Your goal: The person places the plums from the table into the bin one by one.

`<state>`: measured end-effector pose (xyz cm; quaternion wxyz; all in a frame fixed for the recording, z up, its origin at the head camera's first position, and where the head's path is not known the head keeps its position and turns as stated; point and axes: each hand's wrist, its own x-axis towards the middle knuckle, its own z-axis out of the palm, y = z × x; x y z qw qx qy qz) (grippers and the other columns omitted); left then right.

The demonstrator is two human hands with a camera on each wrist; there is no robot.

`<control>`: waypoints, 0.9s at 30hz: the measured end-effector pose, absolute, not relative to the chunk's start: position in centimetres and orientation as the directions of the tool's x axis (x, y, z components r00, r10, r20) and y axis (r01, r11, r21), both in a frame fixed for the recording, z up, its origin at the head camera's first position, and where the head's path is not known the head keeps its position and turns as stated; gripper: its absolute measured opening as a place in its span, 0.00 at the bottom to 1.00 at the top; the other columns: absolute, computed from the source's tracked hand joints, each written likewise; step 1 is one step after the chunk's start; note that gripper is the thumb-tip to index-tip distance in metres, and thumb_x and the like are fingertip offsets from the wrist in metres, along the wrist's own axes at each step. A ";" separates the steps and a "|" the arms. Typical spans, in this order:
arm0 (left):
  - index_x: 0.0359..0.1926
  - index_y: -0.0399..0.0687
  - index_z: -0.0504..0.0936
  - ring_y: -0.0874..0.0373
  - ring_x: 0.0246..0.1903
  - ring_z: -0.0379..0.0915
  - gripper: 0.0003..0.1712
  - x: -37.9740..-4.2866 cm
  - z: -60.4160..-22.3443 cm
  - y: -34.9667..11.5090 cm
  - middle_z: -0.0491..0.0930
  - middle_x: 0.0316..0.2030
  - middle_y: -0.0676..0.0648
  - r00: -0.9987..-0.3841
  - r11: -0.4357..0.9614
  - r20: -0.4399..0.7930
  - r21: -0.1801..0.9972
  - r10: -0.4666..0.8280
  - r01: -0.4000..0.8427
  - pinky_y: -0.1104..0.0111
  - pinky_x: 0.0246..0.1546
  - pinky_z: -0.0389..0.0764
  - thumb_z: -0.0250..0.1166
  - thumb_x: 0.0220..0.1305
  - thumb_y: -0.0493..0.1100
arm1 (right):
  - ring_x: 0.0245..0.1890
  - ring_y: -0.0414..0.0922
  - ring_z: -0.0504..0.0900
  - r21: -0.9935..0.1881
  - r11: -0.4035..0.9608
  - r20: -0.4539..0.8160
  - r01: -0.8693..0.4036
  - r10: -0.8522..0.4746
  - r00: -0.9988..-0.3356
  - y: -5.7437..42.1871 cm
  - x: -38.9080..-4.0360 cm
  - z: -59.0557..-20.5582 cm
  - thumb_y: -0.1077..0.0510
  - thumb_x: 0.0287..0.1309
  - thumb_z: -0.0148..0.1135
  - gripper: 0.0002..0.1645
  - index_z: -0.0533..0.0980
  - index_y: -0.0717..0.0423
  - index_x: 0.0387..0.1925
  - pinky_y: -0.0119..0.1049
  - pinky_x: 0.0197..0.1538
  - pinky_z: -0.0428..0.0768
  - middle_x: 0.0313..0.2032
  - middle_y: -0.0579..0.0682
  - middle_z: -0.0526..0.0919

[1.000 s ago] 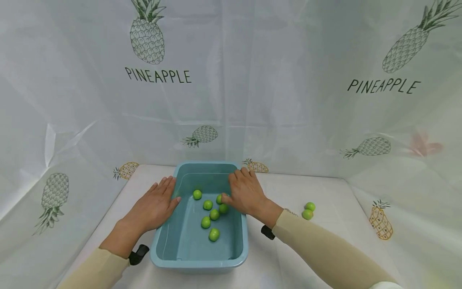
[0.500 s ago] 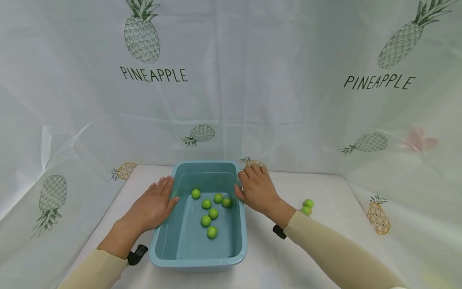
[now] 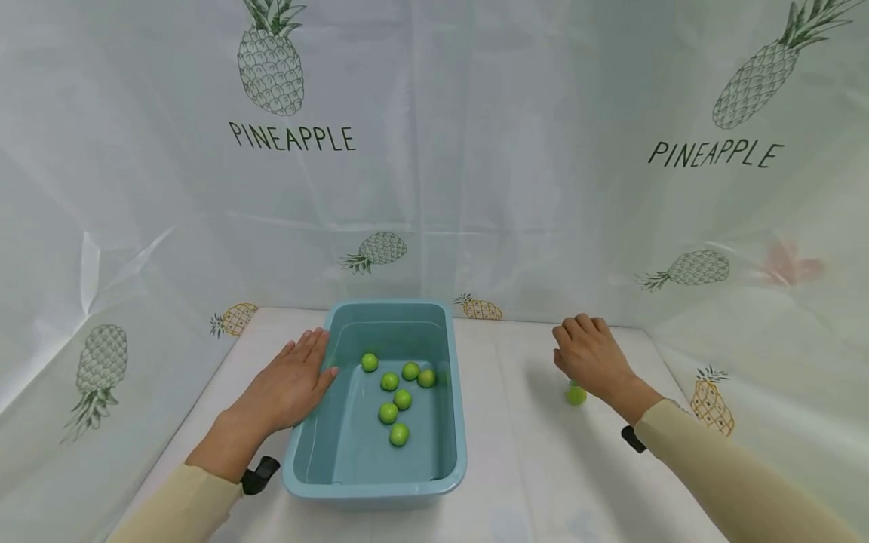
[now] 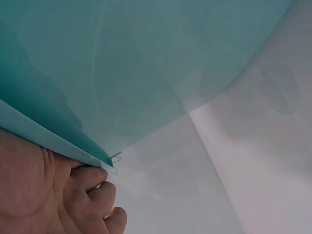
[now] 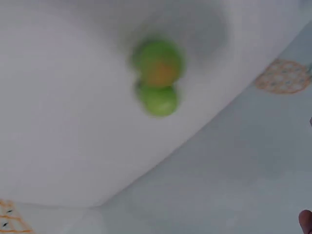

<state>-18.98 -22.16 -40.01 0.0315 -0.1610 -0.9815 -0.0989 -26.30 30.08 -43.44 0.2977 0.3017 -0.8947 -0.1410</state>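
A light blue plastic basin (image 3: pixel 373 494) stands on the white-covered table. Inside lie several small green limes (image 3: pixel 399 434). My left hand (image 3: pixel 288 385) rests along the basin's left rim, fingers extended and thumb over the edge; the left wrist view shows its fingertips (image 4: pixel 117 219) at the rim. To the right of the basin, my right hand (image 3: pixel 591 354) hovers above two limes, its fingers loosely bent and holding nothing. One lime (image 3: pixel 575 395) peeks out below the hand. Both show blurred in the right wrist view, touching, the upper lime (image 5: pixel 158 61) with an orange patch.
White plastic sheeting printed with pineapples (image 3: pixel 271 72) rises behind and at both sides of the table. The table's back edge (image 3: pixel 529 320) runs just behind the basin and the right hand.
My right hand has left the basin's right side and moved right, over the two limes. One lime in the basin has rolled toward its right wall. The left hand has stayed put.
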 end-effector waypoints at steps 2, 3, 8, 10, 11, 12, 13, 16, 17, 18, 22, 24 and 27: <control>0.80 0.27 0.54 0.30 0.80 0.49 0.42 -19.0 -39.9 -22.2 0.55 0.80 0.29 -0.946 0.929 0.090 0.183 0.310 0.322 0.37 0.79 0.55 0.53 0.82 0.52 | 0.37 0.56 0.73 0.472 0.757 0.391 -0.452 -0.639 -0.662 31.9 -26.2 -43.8 0.56 0.54 0.78 0.22 0.71 0.61 0.33 0.50 0.42 0.77 0.32 0.56 0.75; 0.80 0.27 0.54 0.30 0.80 0.49 0.42 -19.0 -39.9 -22.2 0.55 0.80 0.29 -0.947 0.929 0.089 0.183 0.310 0.322 0.37 0.79 0.55 0.53 0.82 0.52 | 0.37 0.56 0.72 0.491 0.744 0.365 -0.454 -0.648 -0.668 32.6 -26.1 -44.0 0.56 0.54 0.79 0.22 0.71 0.61 0.33 0.50 0.42 0.76 0.33 0.56 0.75; 0.80 0.27 0.54 0.31 0.80 0.49 0.42 -19.0 -39.8 -22.2 0.55 0.80 0.29 -0.950 0.933 0.080 0.183 0.301 0.311 0.37 0.79 0.55 0.53 0.82 0.52 | 0.35 0.55 0.71 0.526 0.694 0.294 -0.491 -0.691 -0.661 35.4 -25.9 -45.2 0.59 0.52 0.77 0.22 0.67 0.59 0.33 0.47 0.40 0.72 0.32 0.54 0.72; 0.81 0.27 0.53 0.31 0.80 0.48 0.42 -19.0 -39.8 -22.2 0.54 0.80 0.29 -0.952 0.933 0.075 0.186 0.298 0.307 0.37 0.79 0.54 0.53 0.82 0.52 | 0.36 0.54 0.71 0.525 0.681 0.281 -0.510 -0.704 -0.652 36.3 -25.9 -45.8 0.62 0.51 0.76 0.22 0.67 0.59 0.33 0.47 0.40 0.72 0.32 0.54 0.72; 0.81 0.27 0.53 0.31 0.80 0.48 0.42 -19.0 -39.8 -22.1 0.54 0.80 0.29 -0.952 0.933 0.073 0.189 0.299 0.307 0.37 0.79 0.54 0.53 0.82 0.53 | 0.37 0.54 0.72 0.525 0.674 0.273 -0.520 -0.712 -0.648 36.6 -25.8 -46.1 0.63 0.51 0.77 0.21 0.68 0.59 0.34 0.48 0.41 0.73 0.33 0.54 0.73; 0.81 0.27 0.53 0.31 0.81 0.48 0.42 -19.0 -39.8 -22.1 0.54 0.81 0.29 -0.951 0.932 0.072 0.191 0.299 0.308 0.37 0.80 0.54 0.53 0.82 0.53 | 0.38 0.54 0.73 0.524 0.668 0.263 -0.529 -0.717 -0.645 37.0 -25.7 -46.5 0.64 0.51 0.77 0.21 0.70 0.60 0.36 0.49 0.42 0.74 0.35 0.54 0.74; 0.81 0.28 0.52 0.31 0.81 0.48 0.42 -19.0 -39.8 -22.1 0.53 0.81 0.29 -0.951 0.932 0.070 0.192 0.300 0.308 0.38 0.80 0.54 0.53 0.82 0.53 | 0.40 0.54 0.74 0.528 0.661 0.250 -0.534 -0.722 -0.646 37.3 -25.7 -46.8 0.64 0.50 0.78 0.22 0.71 0.60 0.38 0.49 0.44 0.75 0.37 0.54 0.75; 0.81 0.28 0.52 0.32 0.81 0.48 0.42 -19.1 -39.8 -22.1 0.53 0.81 0.30 -0.950 0.931 0.072 0.193 0.302 0.311 0.38 0.80 0.53 0.52 0.83 0.53 | 0.46 0.54 0.77 0.531 0.646 0.225 -0.549 -0.732 -0.643 37.9 -25.6 -47.8 0.63 0.48 0.81 0.26 0.75 0.60 0.46 0.52 0.49 0.78 0.43 0.54 0.79; 0.81 0.28 0.52 0.32 0.81 0.48 0.42 -19.1 -39.8 -22.1 0.53 0.81 0.30 -0.951 0.931 0.072 0.193 0.302 0.310 0.38 0.80 0.53 0.52 0.83 0.53 | 0.47 0.54 0.77 0.533 0.643 0.219 -0.550 -0.733 -0.644 38.0 -25.6 -48.1 0.62 0.48 0.81 0.27 0.75 0.60 0.48 0.52 0.51 0.79 0.45 0.54 0.80; 0.81 0.28 0.52 0.32 0.81 0.48 0.42 -19.1 -39.9 -22.1 0.53 0.81 0.30 -0.951 0.931 0.073 0.192 0.301 0.309 0.38 0.80 0.54 0.52 0.82 0.53 | 0.48 0.54 0.78 0.533 0.641 0.213 -0.552 -0.733 -0.646 38.1 -25.7 -48.4 0.61 0.49 0.81 0.28 0.76 0.59 0.49 0.53 0.52 0.79 0.46 0.54 0.80; 0.81 0.28 0.53 0.32 0.81 0.48 0.42 -19.0 -39.9 -22.1 0.54 0.81 0.30 -0.952 0.932 0.076 0.191 0.298 0.307 0.37 0.79 0.54 0.53 0.82 0.53 | 0.52 0.54 0.79 0.544 0.632 0.184 -0.553 -0.732 -0.656 38.0 -25.9 -49.2 0.59 0.51 0.82 0.29 0.77 0.58 0.52 0.53 0.54 0.80 0.49 0.54 0.82; 0.81 0.28 0.53 0.32 0.81 0.48 0.42 -19.0 -39.9 -22.1 0.54 0.81 0.30 -0.952 0.932 0.076 0.192 0.297 0.306 0.37 0.79 0.54 0.53 0.82 0.53 | 0.53 0.53 0.79 0.548 0.626 0.166 -0.554 -0.731 -0.662 37.9 -26.0 -49.5 0.58 0.51 0.82 0.29 0.78 0.57 0.53 0.53 0.55 0.80 0.50 0.54 0.82; 0.81 0.28 0.53 0.32 0.81 0.48 0.42 -19.0 -39.9 -22.0 0.54 0.81 0.30 -0.953 0.932 0.075 0.196 0.295 0.304 0.37 0.79 0.54 0.53 0.82 0.53 | 0.53 0.53 0.79 0.547 0.625 0.153 -0.557 -0.729 -0.668 37.8 -26.1 -50.0 0.58 0.50 0.84 0.31 0.78 0.57 0.53 0.53 0.56 0.80 0.50 0.53 0.82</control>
